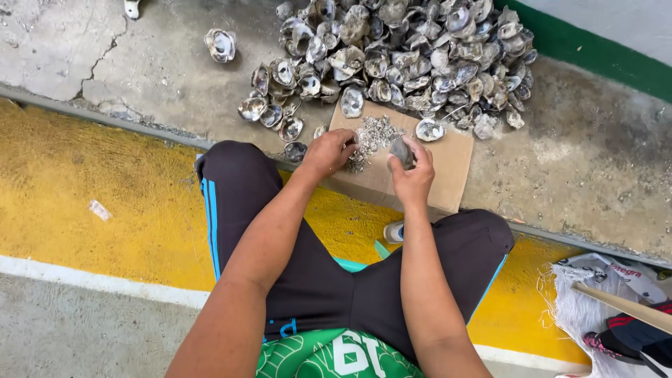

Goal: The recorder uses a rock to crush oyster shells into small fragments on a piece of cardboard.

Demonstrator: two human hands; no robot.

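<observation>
The right hand (413, 175) pinches a dull grey stone (402, 151) between curled fingers over a flat brown cardboard sheet (451, 164). The left hand (329, 150), fingers curled, presses into a gritty heap of pale shell fragments (374, 134), perhaps gripping something hidden. Far behind lies a pile of rough, pearly oyster shells (413, 49) on cracked concrete (595, 154); nearer runs a yellow-painted strip (84, 189).

The person sits with knees spread wide, both bare forearms reaching forward and down between them. The left hand (327, 151) lies knuckles up, fingers curled downward with the tips pressed low (the palm is hidden). The right hand (411, 171) is raised a little higher, its grip closed, thumb and fingers pinched together at the top. The two wrists stay near each other, apart.
</observation>
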